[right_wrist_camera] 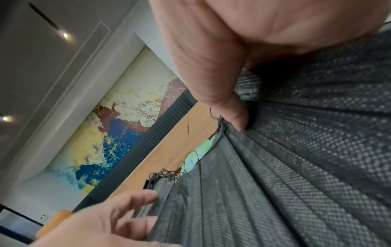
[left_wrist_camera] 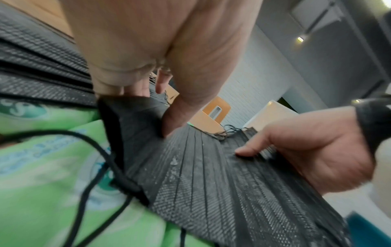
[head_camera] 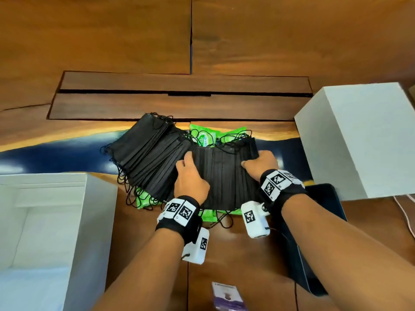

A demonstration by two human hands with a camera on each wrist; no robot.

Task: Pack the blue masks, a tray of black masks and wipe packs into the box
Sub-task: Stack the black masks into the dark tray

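A long fanned stack of black masks [head_camera: 224,176] lies across green wipe packs [head_camera: 204,136] in the middle of the table. My left hand [head_camera: 187,167] grips the stack near its middle, thumb pressed on top [left_wrist_camera: 169,123] and fingers tucked between the masks. My right hand [head_camera: 260,161] holds the stack's right end, thumb on top [right_wrist_camera: 234,117] and fingers curled over the far edge. Ear loops trail all round. The open white box [head_camera: 98,221] stands at the near left, and something pale blue shows in its bottom.
A white lid or second box [head_camera: 359,140] stands at the right. A dark blue tray [head_camera: 323,194] lies under my right forearm. A small purple and white card [head_camera: 226,295] sits at the near edge. A dark recessed panel [head_camera: 179,97] runs behind the masks.
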